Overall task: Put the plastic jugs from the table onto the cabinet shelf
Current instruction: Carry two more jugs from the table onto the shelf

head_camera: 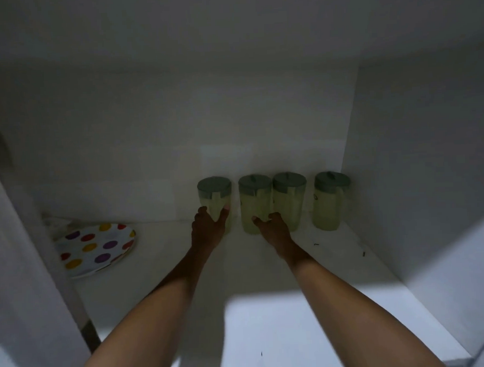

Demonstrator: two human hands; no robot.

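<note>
the cabinet shelf (pixel 265 265) is the largest thing here, a white board inside a dim white cabinet, and everything else sits relative to its back wall; two bare forearms reach in from the front edge toward that wall; the polka-dot plate (pixel 96 247) lies flat in the left rear corner, close to the back wall, well apart from the jugs; four plastic jugs with pale yellowish bodies and grey-green lids stand upright in a row against the back wall, right of centre; the leftmost jug (pixel 215 200) stands a little apart from the second jug (pixel 254 202); the second jug and the third jug (pixel 289 199) are touching or nearly so, which cannot be told in the dim light; the rightmost jug (pixel 330 200) stands apart from them, nearest the right side wall; the left hand (pixel 208 229) wraps the lower front of the leftmost jug, thumb on one side and fingers on the other, grasping it; the right hand (pixel 272 229) is at the base of the second and third jugs, fingers spread against both; whether it grips either one cannot be told.
</note>
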